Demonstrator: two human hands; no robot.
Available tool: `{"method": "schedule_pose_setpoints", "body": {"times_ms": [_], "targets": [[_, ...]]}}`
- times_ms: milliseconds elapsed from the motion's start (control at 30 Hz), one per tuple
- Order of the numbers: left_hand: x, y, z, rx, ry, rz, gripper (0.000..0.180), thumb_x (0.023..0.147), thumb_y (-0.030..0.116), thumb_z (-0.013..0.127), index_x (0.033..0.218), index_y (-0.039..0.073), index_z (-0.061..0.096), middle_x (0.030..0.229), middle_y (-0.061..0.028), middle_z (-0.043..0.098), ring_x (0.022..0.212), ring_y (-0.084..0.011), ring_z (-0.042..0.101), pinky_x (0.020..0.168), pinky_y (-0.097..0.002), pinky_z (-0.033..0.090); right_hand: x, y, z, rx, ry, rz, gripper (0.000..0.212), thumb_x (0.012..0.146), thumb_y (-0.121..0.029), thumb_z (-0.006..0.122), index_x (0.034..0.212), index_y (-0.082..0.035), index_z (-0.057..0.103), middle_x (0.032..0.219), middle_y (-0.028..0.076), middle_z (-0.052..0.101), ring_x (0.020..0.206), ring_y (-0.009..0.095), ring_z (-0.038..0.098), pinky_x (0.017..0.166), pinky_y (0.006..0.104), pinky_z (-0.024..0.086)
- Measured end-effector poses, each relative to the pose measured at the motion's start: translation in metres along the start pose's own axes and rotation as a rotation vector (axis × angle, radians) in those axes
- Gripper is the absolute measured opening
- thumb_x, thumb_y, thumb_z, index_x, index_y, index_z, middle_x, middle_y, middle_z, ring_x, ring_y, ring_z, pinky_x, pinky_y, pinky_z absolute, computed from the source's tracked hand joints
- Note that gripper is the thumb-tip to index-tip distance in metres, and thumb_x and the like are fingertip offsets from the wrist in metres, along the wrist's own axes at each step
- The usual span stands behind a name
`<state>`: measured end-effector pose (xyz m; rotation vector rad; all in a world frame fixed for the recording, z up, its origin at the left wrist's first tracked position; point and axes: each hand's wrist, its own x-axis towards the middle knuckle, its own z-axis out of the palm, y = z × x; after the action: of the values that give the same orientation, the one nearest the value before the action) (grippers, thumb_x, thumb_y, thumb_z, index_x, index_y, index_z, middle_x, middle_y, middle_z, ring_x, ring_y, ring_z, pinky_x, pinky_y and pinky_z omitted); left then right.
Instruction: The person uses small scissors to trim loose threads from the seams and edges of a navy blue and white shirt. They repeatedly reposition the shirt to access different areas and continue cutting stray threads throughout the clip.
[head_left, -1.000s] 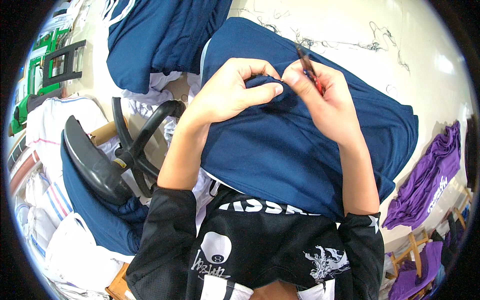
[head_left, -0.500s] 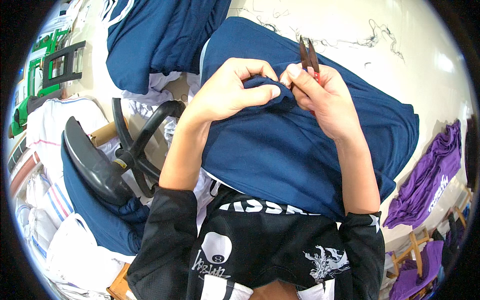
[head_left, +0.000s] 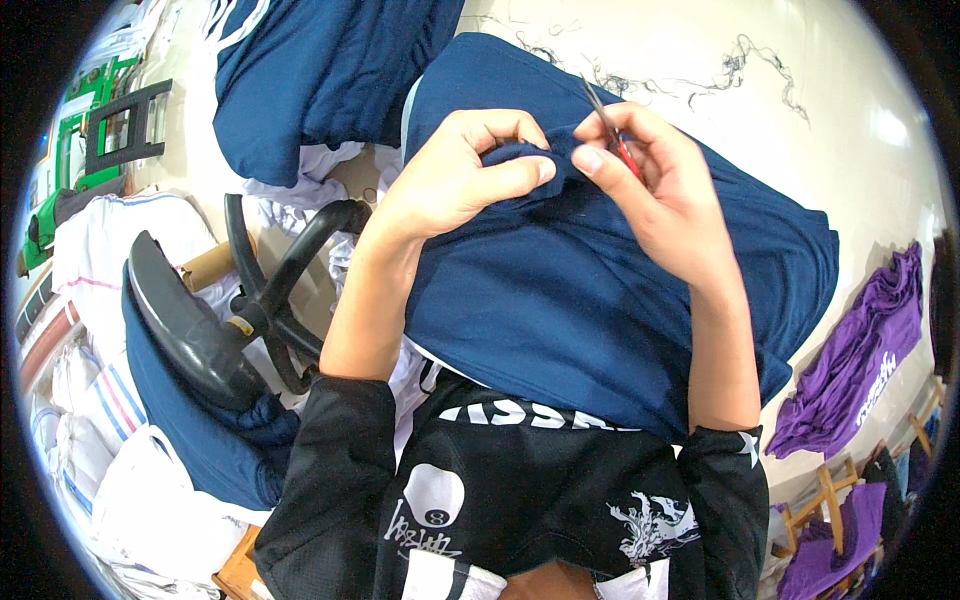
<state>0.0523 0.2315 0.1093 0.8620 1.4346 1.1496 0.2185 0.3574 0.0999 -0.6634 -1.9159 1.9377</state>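
Right hand (head_left: pixel 660 180) had edged rightward, grip around red-handled scissors (head_left: pixel 627 158); left hand's (head_left: pixel 447 180) grip pinched navy cloth (head_left: pixel 560 280), probably soft, limp, best held at the bunched fold (head_left: pixel 510 156).

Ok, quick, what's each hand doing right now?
Left hand: closed, pinching a fold of dark blue cloth.
Right hand: closed, holding red-handled scissors; whether its fingertips also pinch a thread can't be told.

Bright; glare on pale floor (head_left: pixel 850 165); fisheye-bent edges, black corners.
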Motion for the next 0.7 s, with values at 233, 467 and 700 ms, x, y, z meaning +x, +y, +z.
{"method": "schedule_pose_setpoints", "body": {"times_ms": [233,467,700], "targets": [[0.001,0.002,0.000,-0.009,0.089,0.102,0.010,0.086,0.011,0.068,0.083,0.003,0.062,0.074,0.0069,0.054,0.070,-0.0014,0.046,0.062,-0.0203,0.038,-0.001,-0.006,-0.020,-0.187,-0.038,-0.065,0.027,0.087,-0.020,0.073,0.095,0.004,0.067,0.077,0.007,0.062,0.069,0.008,0.055,0.059,0.0229,0.046],[0.002,-0.003,-0.001,-0.074,0.042,0.098,0.009,0.087,0.010,0.068,0.084,0.004,0.061,0.075,0.0077,0.054,0.068,0.0003,0.044,0.060,-0.0179,0.035,0.000,-0.006,-0.015,-0.336,-0.072,-0.172,0.027,0.085,-0.020,0.074,0.090,0.005,0.067,0.072,0.013,0.061,0.061,0.017,0.059,0.056,0.0273,0.047],[0.001,0.007,-0.003,-0.004,0.007,-0.030,0.009,0.081,0.007,0.066,0.085,0.005,0.059,0.090,0.0027,0.057,0.089,-0.0067,0.050,0.082,-0.0236,0.039,0.001,-0.006,-0.013,-0.315,-0.090,-0.155,0.026,0.086,-0.020,0.073,0.087,0.005,0.068,0.073,0.013,0.063,0.063,0.019,0.061,0.058,0.0279,0.050]]}}
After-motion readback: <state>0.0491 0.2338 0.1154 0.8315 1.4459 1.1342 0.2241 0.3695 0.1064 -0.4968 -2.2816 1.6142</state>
